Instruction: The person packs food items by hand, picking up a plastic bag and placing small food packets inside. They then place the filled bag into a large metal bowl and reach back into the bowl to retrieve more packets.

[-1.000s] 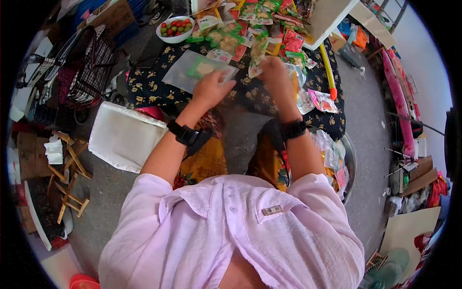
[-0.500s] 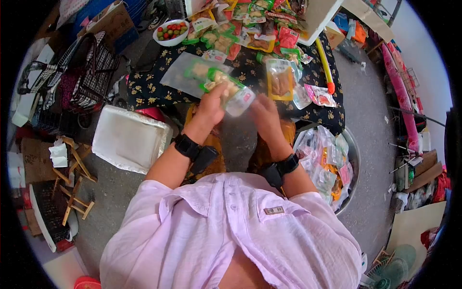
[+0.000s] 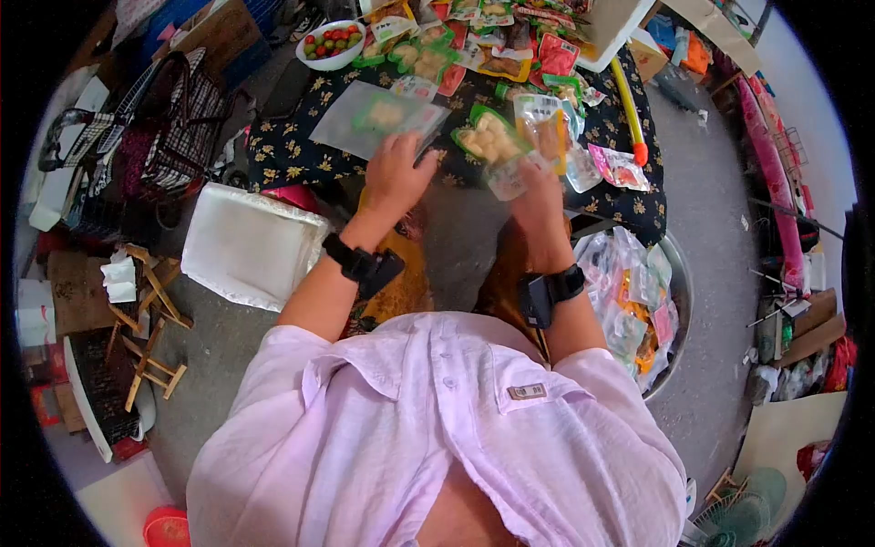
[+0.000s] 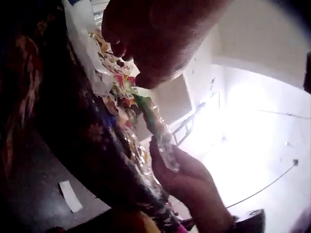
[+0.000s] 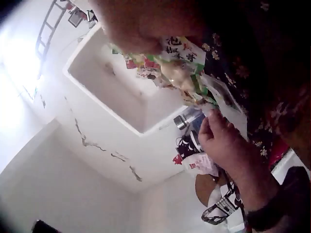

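Note:
In the head view my right hand (image 3: 540, 205) holds the lower clear end of a green-edged packet (image 3: 490, 137) of pale pieces, tilted above the cloth's front edge. The left wrist view shows the right hand (image 4: 182, 170) gripping that packet (image 4: 158, 121). My left hand (image 3: 399, 178) is at the near edge of a frosted bag (image 3: 342, 123), which has another green-edged packet (image 3: 378, 111) in or under it. Its thumb stands apart from its loosely bent fingers. An orange-edged packet (image 3: 545, 128) is just beyond the right hand.
Many packets (image 3: 506, 64) cover the back of the dark floral cloth (image 3: 292, 150). A fruit bowl (image 3: 330, 46) is at back left, a yellow tube (image 3: 627, 109) at right. A white foam box (image 3: 251, 246) is low left; a metal basin (image 3: 676, 342) of packets, low right.
The green-edged packet has passed from my left hand to my right and moved right. My left hand has moved back to the frosted bag's near edge.

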